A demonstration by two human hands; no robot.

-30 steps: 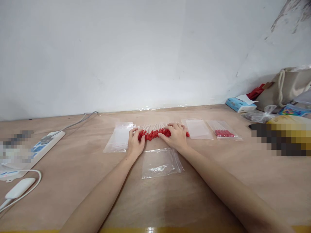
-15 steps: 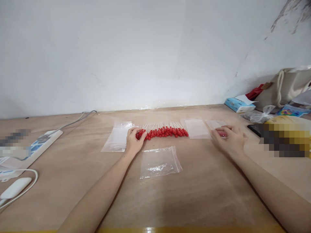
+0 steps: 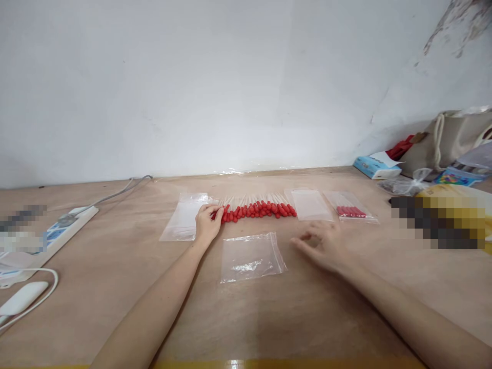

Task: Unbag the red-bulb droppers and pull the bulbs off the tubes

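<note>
- Two bare hands: the left hand (image 3: 208, 223) and the right hand (image 3: 323, 245).
- One long row of thin pale sticks with rounded red ends (image 3: 261, 209) runs rightward from the left fingertips, lying beyond and to the left of the right fingers; the ends overlap too closely for a sure count.
- One flat, clear plastic zip bag (image 3: 249, 259) lies between the two hands, nearer the wearer than the row.
- One whitish, see-through plastic packet (image 3: 183, 218) left of the left fingers, partly covered by that hand; whether it is a single bag or a stack, I cannot tell.
- One whitish, rectangular see-through sleeve (image 3: 312, 204) just beyond the right fingertips, likewise single or stacked, unclear.
- One clear zip bag with red-ended sticks inside (image 3: 351, 211), beyond and right of the right fingers; about five ends show, blurred.
- Far right of the right fingers, one beige cloth bag (image 3: 457, 146) is cut off by the picture edge, and blocky blurring hides part of a yellow package (image 3: 442, 193).
- Left fingers: curled, nearly closed, at the row's left end, touching red ends; whether they grip any, I cannot tell.
- Right fingers: motion-blurred, loosely curved, thumb apart from forefinger, holding nothing visible above the wooden tabletop (image 3: 295, 312).
</note>
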